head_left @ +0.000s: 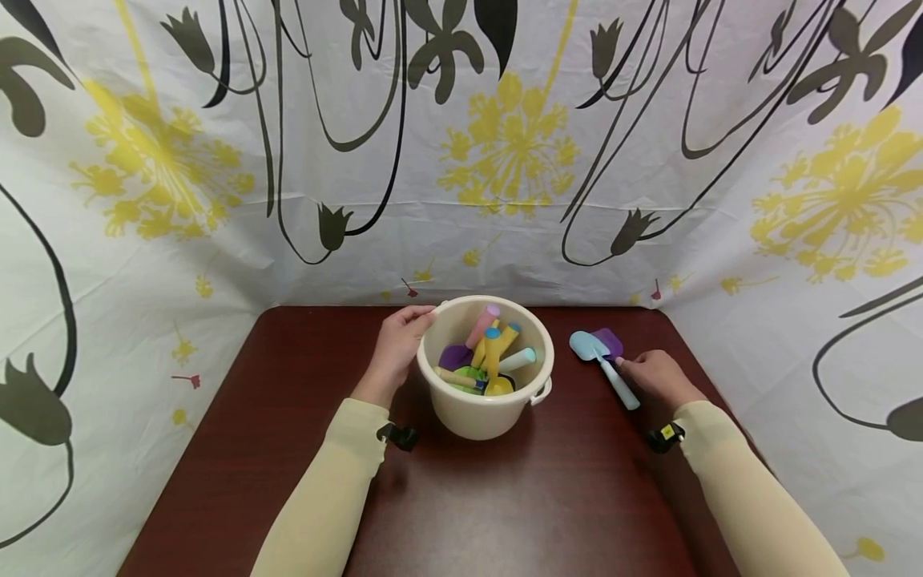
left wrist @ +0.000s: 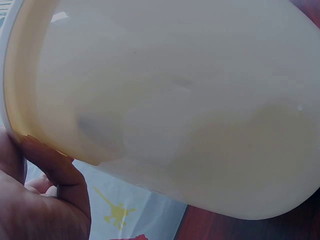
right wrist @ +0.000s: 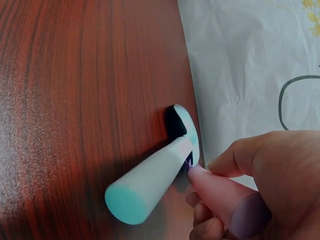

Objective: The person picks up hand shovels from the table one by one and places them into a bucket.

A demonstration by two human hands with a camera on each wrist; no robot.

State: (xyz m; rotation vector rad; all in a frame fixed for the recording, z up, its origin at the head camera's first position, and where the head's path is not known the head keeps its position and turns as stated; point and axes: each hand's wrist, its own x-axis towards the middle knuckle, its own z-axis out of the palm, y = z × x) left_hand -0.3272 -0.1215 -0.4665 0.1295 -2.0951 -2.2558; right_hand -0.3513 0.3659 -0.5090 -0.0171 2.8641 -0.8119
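Observation:
My left hand [head_left: 392, 349] grips the rim of a cream bucket [head_left: 476, 418] at its left side. In the left wrist view, thumb and fingers pinch that rim edge. Inside the bucket lie several toy tools, among them a pink handle [head_left: 480, 328], a yellow handle [head_left: 493, 354] and a light-blue handle [head_left: 517, 360]. Over at the right, my right hand [head_left: 659, 377] holds a purple toy shovel [head_left: 611, 342] by its pink handle [right wrist: 220, 195]. A light-blue toy shovel [head_left: 618, 386] lies beside the fingers, its head partly covering the purple blade.
The dark red-brown table [head_left: 534, 497] has rounded far corners. A white cloth [head_left: 447, 256] with yellow and grey flower prints hangs behind it and along both sides. The bucket's white handle joint [head_left: 541, 392] sticks out at its right.

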